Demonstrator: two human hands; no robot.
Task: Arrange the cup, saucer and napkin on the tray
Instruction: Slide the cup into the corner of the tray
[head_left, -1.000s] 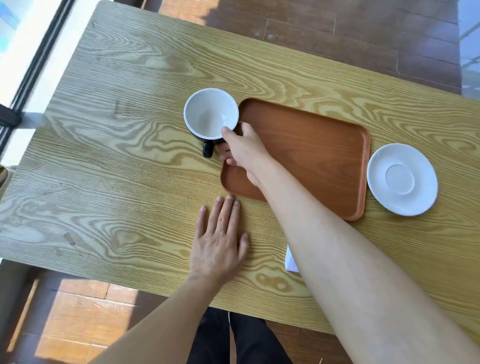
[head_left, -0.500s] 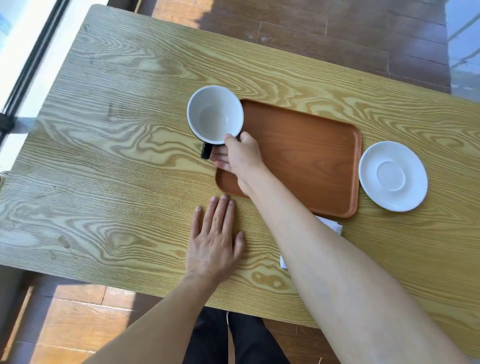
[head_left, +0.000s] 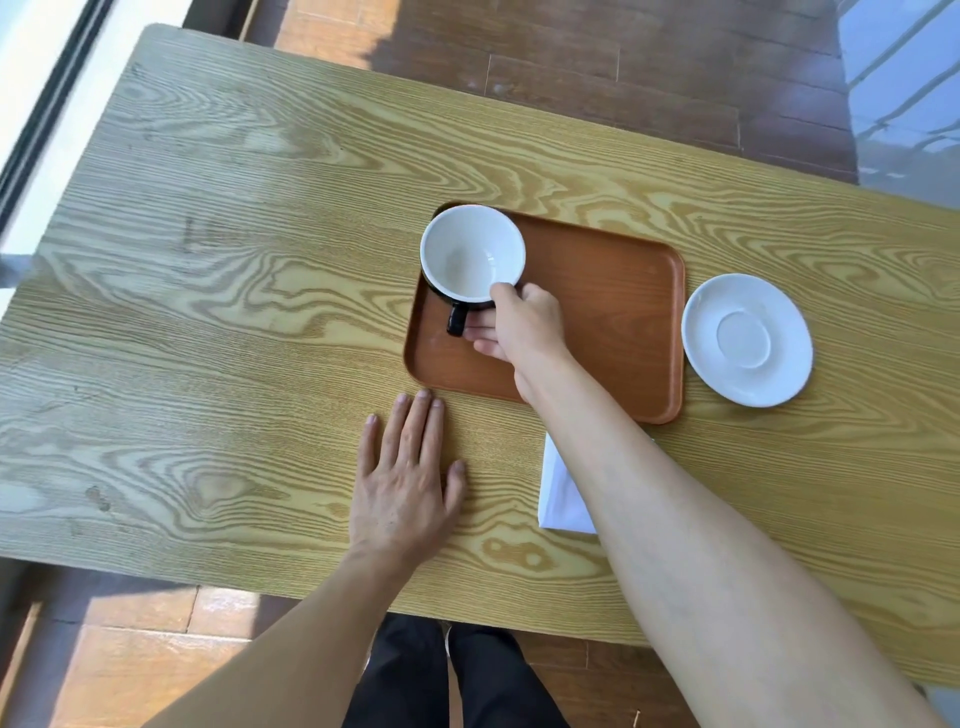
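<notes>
A cup (head_left: 470, 254), black outside and white inside, is over the far left corner of the brown tray (head_left: 613, 312). My right hand (head_left: 524, 325) grips it by the rim and the black handle; whether it touches the tray I cannot tell. My left hand (head_left: 405, 478) lies flat and open on the table, fingertips just short of the tray's near left corner. A white saucer (head_left: 746, 340) sits on the table right of the tray. A white napkin (head_left: 561, 493) lies on the table near the tray's front edge, partly hidden by my right forearm.
The wooden table (head_left: 234, 312) stretches wide to the left of the tray. Its near edge runs below my left hand, with dark trousers and wooden floor beneath. A window frame borders the far left.
My right hand has carried the cup rightward from the table beside the tray to over the tray's far left corner. My left hand has stayed flat on the table.
</notes>
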